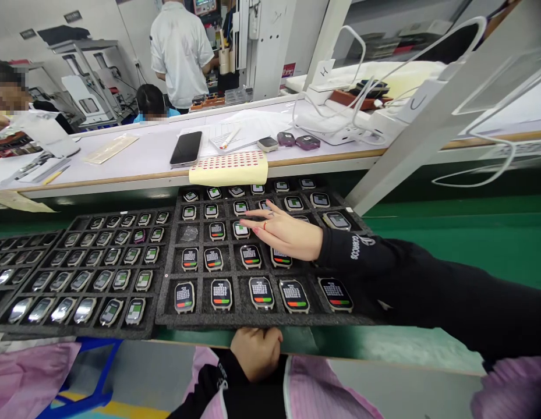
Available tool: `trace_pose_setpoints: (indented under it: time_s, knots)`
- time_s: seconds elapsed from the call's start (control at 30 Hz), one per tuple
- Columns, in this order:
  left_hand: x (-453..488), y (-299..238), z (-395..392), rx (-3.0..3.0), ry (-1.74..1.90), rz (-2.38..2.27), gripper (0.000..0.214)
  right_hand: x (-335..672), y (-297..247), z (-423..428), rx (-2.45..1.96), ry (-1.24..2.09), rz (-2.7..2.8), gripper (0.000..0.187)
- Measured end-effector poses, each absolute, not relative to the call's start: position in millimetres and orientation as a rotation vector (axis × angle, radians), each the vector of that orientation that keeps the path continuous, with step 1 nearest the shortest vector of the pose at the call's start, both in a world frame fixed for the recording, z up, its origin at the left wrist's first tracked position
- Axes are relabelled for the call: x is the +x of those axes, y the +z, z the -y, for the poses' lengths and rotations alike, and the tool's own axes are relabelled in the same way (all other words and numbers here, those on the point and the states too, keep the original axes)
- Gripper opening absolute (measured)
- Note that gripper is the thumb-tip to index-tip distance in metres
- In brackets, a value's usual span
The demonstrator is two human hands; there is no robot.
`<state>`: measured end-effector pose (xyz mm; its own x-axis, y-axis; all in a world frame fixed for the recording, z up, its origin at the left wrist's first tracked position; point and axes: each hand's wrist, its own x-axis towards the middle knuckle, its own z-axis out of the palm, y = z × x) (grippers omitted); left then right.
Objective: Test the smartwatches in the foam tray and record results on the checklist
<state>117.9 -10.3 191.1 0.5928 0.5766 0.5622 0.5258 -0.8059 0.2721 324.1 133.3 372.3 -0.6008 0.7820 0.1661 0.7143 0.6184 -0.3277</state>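
My right hand (290,234) reaches over a black foam tray (253,319) from the right, fingers stretched out. Its fingertips are at a smartwatch (241,230) with a lit white and green screen; I cannot tell whether they press on it. The palm partly covers other watches. Several front-row watches, such as one smartwatch (261,292), show rows of white marks above a red and green bar. One compartment holds a crumpled clear film (189,234) instead of a watch. My left hand (257,352) is curled into a fist at the bench's front edge, with nothing visible in it.
To the left lie more watch-filled foam trays (117,330). On the shelf above are a phone (186,149), a yellow sticker sheet (229,169), loose watches (307,142) and white cables (357,110). A slanted white post (392,139) rises at the right. Other people are beyond the shelf.
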Motion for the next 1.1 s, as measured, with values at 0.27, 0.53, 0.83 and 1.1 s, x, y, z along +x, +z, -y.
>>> trace_pose_setpoints:
  time_s: [0.27,0.53,0.83,1.1]
  knots:
    - [119,193,10,2.730,1.016,-0.957,0.019,329,371,-129,-1.204,0.361,2.525,0.053]
    - [118,191,11,2.739,1.000,-0.962,0.018,313,362,-136,-1.208,0.343,2.565,0.051]
    - [118,192,10,2.738,1.005,-0.952,0.018,315,371,-135,-1.253,0.359,2.597,0.055]
    - [119,191,10,2.727,1.040,-0.956,0.019,326,372,-132,-1.236,0.350,2.538,0.057]
